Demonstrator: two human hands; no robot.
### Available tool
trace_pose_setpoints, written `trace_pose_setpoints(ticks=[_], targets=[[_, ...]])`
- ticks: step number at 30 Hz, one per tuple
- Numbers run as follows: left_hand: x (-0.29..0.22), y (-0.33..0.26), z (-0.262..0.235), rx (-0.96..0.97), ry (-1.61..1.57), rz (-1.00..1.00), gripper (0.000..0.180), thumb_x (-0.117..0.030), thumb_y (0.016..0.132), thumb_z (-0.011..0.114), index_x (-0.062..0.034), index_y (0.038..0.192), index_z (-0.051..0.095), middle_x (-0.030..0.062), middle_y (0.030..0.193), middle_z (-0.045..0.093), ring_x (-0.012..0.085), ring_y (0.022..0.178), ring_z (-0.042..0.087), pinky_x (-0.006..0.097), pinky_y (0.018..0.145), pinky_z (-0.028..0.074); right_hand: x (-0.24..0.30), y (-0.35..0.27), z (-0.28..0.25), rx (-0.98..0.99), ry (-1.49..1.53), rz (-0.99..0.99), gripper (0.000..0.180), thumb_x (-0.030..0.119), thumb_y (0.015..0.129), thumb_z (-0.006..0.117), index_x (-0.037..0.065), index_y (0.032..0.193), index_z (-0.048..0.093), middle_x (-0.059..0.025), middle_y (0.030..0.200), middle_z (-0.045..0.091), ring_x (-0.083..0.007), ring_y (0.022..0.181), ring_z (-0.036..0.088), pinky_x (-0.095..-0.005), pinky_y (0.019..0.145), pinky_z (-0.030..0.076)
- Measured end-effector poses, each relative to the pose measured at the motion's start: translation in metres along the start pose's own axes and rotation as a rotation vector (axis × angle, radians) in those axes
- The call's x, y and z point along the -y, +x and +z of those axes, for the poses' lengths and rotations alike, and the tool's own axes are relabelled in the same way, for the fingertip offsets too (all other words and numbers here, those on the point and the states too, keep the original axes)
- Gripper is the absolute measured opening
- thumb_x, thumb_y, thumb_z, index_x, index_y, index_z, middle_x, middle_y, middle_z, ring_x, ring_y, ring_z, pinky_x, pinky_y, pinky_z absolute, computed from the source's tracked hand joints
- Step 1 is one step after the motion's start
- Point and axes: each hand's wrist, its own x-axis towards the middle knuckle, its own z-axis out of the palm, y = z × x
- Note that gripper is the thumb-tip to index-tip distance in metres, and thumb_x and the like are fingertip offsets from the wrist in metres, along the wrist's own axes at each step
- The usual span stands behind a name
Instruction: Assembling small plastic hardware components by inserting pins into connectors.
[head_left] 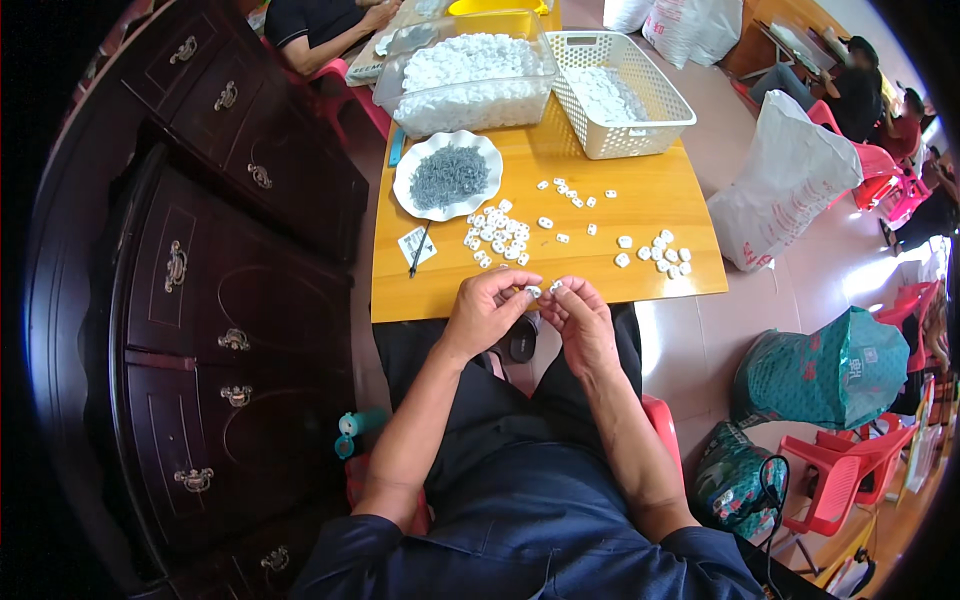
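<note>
I pinch a small white plastic piece [533, 291] in the fingertips of my left hand [487, 312], and my right hand [580, 318] grips a second white piece [555, 286] just beside it. Both sit right at the near edge of the wooden table [640, 190], above my lap. More white pieces [500, 235] lie scattered ahead, a white plate of grey metal bits [447, 175] beyond them. The near tabletop has bare room. My fingers hide most of each piece, so its shape is unclear.

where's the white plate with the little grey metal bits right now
The white plate sits on the wooden table, left of centre in the head view, just before the clear bin.
</note>
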Motion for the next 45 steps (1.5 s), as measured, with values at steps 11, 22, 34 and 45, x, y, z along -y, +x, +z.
trace_pose_setpoints(ticks=[11,22,34,45], targets=[[0.004,0.0,-0.001,-0.109,-0.168,-0.01,0.015,0.003,0.09,0.063,0.0021,0.104,0.068,0.0018,0.093,0.066,0.005,0.079,0.062,0.022,0.069,0.052,-0.006,-0.004,0.009,0.007,-0.054,-0.037,0.012,0.008,0.097,0.066,0.003,0.108,0.062,-0.0039,0.096,0.07,-0.0109,0.088,0.066,-0.0219,0.078,0.05],[0.004,-0.001,-0.006,-0.035,-0.084,0.016,0.016,0.001,0.094,0.06,0.0001,0.107,0.069,-0.0041,0.093,0.064,0.0012,0.078,0.054,0.019,0.07,0.046,-0.009,-0.006,0.011,-0.005,-0.353,-0.163,0.012,0.004,0.096,0.067,0.0,0.106,0.062,-0.0014,0.094,0.067,-0.0082,0.088,0.062,-0.0226,0.081,0.05],[-0.005,0.0,-0.008,0.03,0.003,0.042,0.017,0.0,0.091,0.061,0.0011,0.104,0.073,-0.0008,0.093,0.064,0.0041,0.077,0.057,0.019,0.069,0.047,-0.016,-0.002,0.007,-0.028,-0.556,-0.269,0.01,0.007,0.095,0.068,0.0,0.101,0.066,0.0018,0.083,0.068,-0.0033,0.075,0.06,-0.0202,0.068,0.049],[0.004,0.001,-0.01,0.074,-0.006,-0.06,0.019,-0.001,0.093,0.063,0.0023,0.112,0.065,-0.001,0.09,0.064,0.004,0.077,0.059,0.02,0.071,0.051,-0.017,-0.002,0.0,0.006,-0.595,-0.142,0.016,0.011,0.095,0.07,-0.002,0.104,0.068,-0.0027,0.084,0.071,-0.0073,0.077,0.065,-0.0226,0.069,0.052]])
